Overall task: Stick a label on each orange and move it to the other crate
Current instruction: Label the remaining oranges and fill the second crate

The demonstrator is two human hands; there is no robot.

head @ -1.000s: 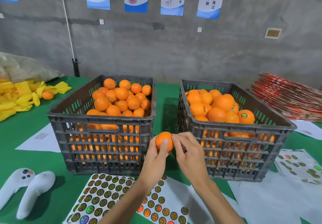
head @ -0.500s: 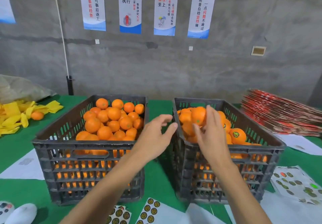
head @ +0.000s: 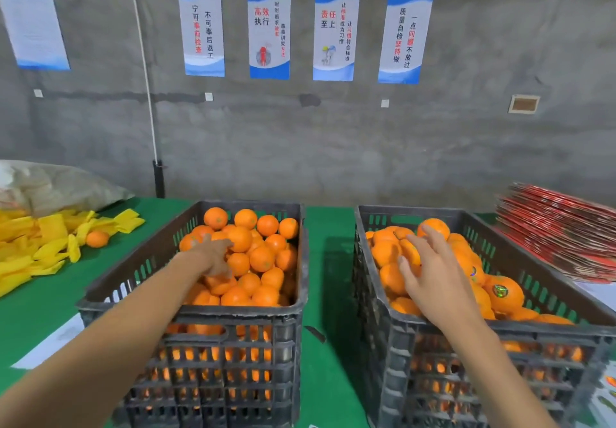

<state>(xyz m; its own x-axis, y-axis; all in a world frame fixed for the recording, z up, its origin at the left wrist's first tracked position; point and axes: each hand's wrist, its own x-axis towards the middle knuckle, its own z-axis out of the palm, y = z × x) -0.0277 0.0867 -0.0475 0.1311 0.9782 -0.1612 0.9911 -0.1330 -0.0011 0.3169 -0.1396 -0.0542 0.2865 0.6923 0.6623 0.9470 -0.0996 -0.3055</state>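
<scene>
Two dark plastic crates stand side by side on the green table. The left crate (head: 186, 311) is heaped with plain oranges (head: 263, 257). My left hand (head: 213, 256) reaches into it and rests on the pile, fingers stretched toward an orange (head: 239, 239); no grip shows. The right crate (head: 500, 327) holds oranges too, one with a round label (head: 505, 294). My right hand (head: 433, 277) hovers over that pile with fingers spread and holds nothing. An orange (head: 435, 226) lies just beyond its fingertips.
Yellow wrappers (head: 50, 237) and a loose orange (head: 96, 238) lie at the far left, with a pale sack (head: 50, 184) behind them. A red stack of flat cartons (head: 560, 227) sits at the right. White paper (head: 56, 337) lies left of the crates.
One second ago both hands held an orange in front of the crates. My right hand carried it into the right crate and let go; my left hand moved into the left crate.
</scene>
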